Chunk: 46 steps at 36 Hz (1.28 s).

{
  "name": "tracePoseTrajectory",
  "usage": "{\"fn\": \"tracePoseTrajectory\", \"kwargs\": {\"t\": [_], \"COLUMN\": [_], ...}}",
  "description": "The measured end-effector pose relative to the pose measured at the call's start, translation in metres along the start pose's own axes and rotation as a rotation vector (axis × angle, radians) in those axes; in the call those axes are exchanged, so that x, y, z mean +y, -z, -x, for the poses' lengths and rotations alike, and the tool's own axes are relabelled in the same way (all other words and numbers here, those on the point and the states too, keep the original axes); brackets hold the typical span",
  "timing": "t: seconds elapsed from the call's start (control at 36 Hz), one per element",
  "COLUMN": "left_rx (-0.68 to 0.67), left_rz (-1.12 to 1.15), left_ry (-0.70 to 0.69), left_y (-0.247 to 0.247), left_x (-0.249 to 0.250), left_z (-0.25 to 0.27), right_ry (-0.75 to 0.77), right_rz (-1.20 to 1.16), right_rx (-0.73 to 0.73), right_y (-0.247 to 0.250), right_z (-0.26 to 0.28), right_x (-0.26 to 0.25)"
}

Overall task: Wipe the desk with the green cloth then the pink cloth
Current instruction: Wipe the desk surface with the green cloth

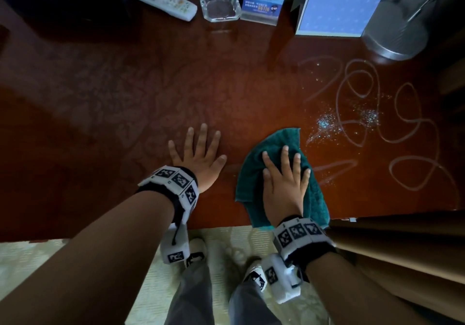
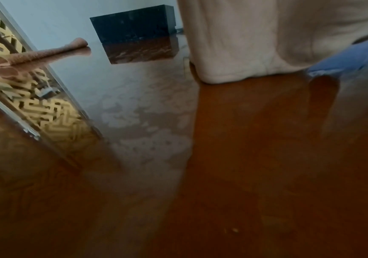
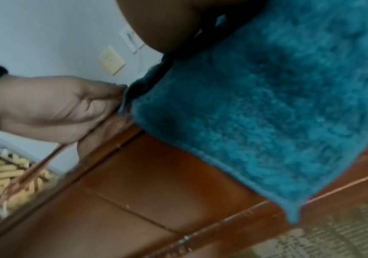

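While the green-cloth pass was evidently under way, the dark red tabletop [image 1: 151,93] filled most of the head view, glossy and marked at right of frame with looping smears [image 1: 392,113] and a scatter of pale specks [image 1: 327,123]. At the upper right stood a round metal base [image 1: 395,33], with a blue-faced stand [image 1: 337,2] and a printed card holder [image 1: 264,0] to its left. The green cloth [image 1: 281,171] lay bunched at lower centre, its near corner hanging over the tabletop's front edge. On it the right hand [image 1: 284,181] pressed flat, fingers spread and straight. Left of it, apart from the cloth, the left hand [image 1: 198,156] rested open on bare wood. Smaller still, a glass ashtray [image 1: 220,5] and a white remote [image 1: 166,1] sat along the top edge. The pink cloth [image 2: 43,54] showed only in the left wrist view, lying at upper left of that frame.

Judging by the smears, the next move called for pushing the cloth rightward through the specks with steady downward pressure.
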<state>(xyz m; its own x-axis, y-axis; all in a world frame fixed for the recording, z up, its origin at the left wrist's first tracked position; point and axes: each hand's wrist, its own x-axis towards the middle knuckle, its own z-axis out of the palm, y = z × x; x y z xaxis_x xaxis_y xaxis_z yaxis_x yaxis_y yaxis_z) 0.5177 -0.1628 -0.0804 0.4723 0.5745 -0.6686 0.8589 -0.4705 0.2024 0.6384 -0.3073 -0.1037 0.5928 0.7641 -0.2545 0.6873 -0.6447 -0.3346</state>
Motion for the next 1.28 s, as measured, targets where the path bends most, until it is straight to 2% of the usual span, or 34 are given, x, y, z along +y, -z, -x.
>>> {"fn": "tracePoseTrajectory", "kwargs": {"t": [0.08,0.14,0.31,0.39,0.5,0.58,0.75,0.86,0.92,1.03,1.14,1.25,1.28], "left_rx": [-0.002,-0.004,0.01,0.016,0.026,0.021,0.014,-0.005,-0.004,0.017,0.137,0.269,0.289], "left_rz": [0.005,0.013,0.035,0.043,0.027,0.032,0.02,0.009,0.014,0.023,-0.017,-0.103,-0.101], "left_ry": [-0.002,-0.007,-0.025,-0.03,-0.033,-0.038,-0.051,-0.055,-0.052,-0.045,-0.014,-0.024,-0.031], "left_y": [0.001,0.001,0.001,0.001,0.001,0.002,0.004,0.005,0.005,0.003,0.003,0.015,0.02], "left_x": [-0.001,0.0,-0.003,-0.003,-0.002,-0.001,-0.001,-0.001,-0.001,0.0,0.009,0.023,0.026], "left_z": [0.0,0.0,0.0,0.0,0.001,0.003,0.001,0.001,0.001,0.001,0.003,-0.001,-0.004], "right_ry": [0.001,0.053,0.195,0.266,0.362,0.35,0.296,0.331,0.299,0.189,0.166,0.133,0.12], "right_rz": [-0.135,-0.226,-0.305,-0.199,0.068,0.187,0.191,0.224,0.236,0.201,0.141,-0.172,-0.188], "right_rx": [0.061,0.085,0.071,0.031,-0.087,-0.136,-0.225,-0.256,-0.259,-0.203,-0.178,-0.035,-0.008], "right_y": [0.002,-0.002,-0.013,-0.013,-0.013,-0.011,-0.006,-0.002,0.001,0.008,0.012,0.019,0.02], "right_z": [-0.004,-0.004,0.002,0.0,0.001,0.003,0.012,0.023,0.024,0.016,0.009,0.007,0.007], "right_x": [-0.005,-0.01,-0.03,-0.033,-0.033,-0.034,-0.034,-0.017,-0.006,0.012,0.016,0.018,0.02]}}
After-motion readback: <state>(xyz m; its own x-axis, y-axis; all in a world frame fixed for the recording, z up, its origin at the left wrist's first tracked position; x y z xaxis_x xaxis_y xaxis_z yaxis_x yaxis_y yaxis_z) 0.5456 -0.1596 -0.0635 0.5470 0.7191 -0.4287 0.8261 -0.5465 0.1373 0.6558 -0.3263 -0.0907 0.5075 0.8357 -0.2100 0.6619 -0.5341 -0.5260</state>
